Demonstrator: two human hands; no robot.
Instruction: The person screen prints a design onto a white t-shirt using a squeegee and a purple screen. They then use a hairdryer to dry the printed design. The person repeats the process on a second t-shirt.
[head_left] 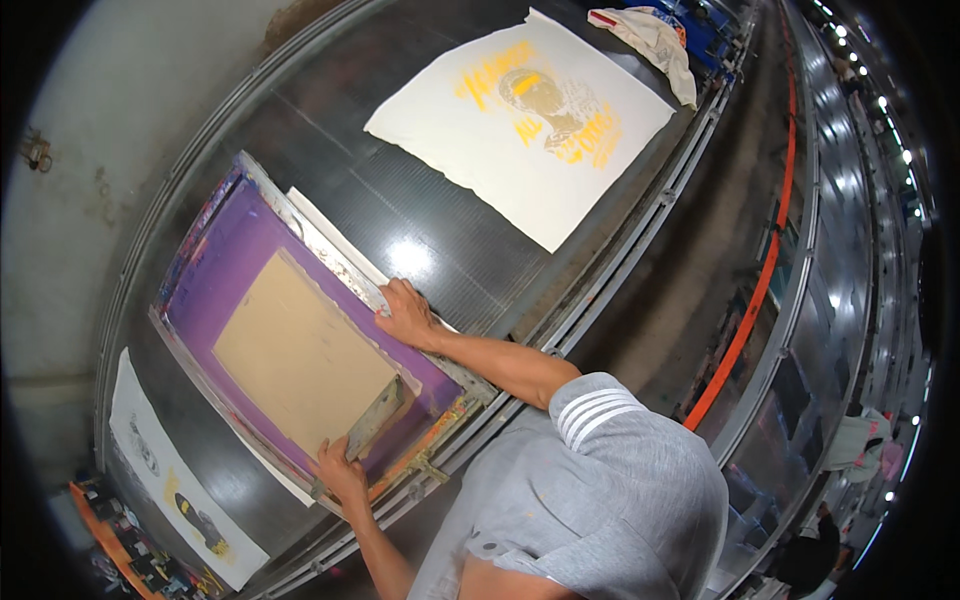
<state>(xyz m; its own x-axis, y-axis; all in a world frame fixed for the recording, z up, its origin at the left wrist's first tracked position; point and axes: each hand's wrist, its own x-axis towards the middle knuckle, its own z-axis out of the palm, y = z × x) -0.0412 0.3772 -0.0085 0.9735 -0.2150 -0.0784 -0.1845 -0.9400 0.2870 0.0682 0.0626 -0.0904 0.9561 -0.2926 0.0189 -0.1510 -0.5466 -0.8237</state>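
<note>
A printing screen (199,293) with a purple border and a beige middle lies across the dark table, inside a paint-stained frame. My right hand (405,315) is closed over the frame's upper long edge, fingers curled round it. On the opposite long edge, my left hand (342,474) is bent over the frame near its close corner. A flat squeegee (374,418) rests inside the screen, its lower end right beside my left fingers; whether they touch it I cannot tell. Pale cloth shows from under the frame's edges.
A white cloth with a yellow and brown print (450,130) lies farther up the dark table (330,180). Another printed cloth (150,400) is at lower left. Crumpled cloth (655,45) sits at the far end. Metal rails (640,225) edge the table; an orange strip (765,270) runs along the neighbouring one.
</note>
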